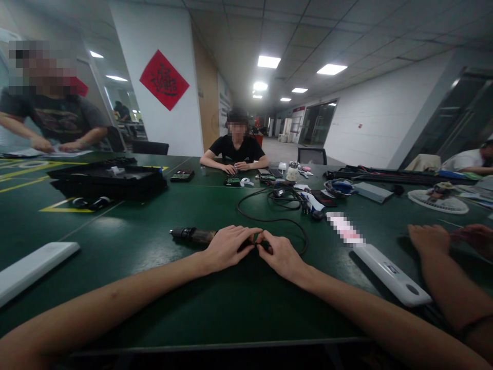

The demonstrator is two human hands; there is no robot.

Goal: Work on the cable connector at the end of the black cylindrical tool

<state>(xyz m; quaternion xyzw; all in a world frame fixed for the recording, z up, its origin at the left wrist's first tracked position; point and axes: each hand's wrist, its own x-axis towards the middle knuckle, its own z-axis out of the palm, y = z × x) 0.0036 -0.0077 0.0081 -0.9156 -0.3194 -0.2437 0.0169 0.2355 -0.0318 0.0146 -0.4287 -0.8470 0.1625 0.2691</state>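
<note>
A corded electric screwdriver [192, 235] lies on the green table with its dark, narrow tip pointing left. My left hand [231, 244] is wrapped over its rear part, thumb and fingers bent toward the right. Close against it, my right hand [279, 254] pinches the black cord at the tool's back end. The fingertips of both hands almost meet there, and the small part between them is mostly hidden. From beside my right hand the black cord [306, 234] curves away and loops across the table.
A black tray-like housing [108, 180] stands at left. White long cases lie at left [38, 267] and right [393, 275]. A co-worker's arm [442, 272] reaches in at right. Another person [236, 149] sits opposite, near circuit boards [232, 181]. One more person stands far left.
</note>
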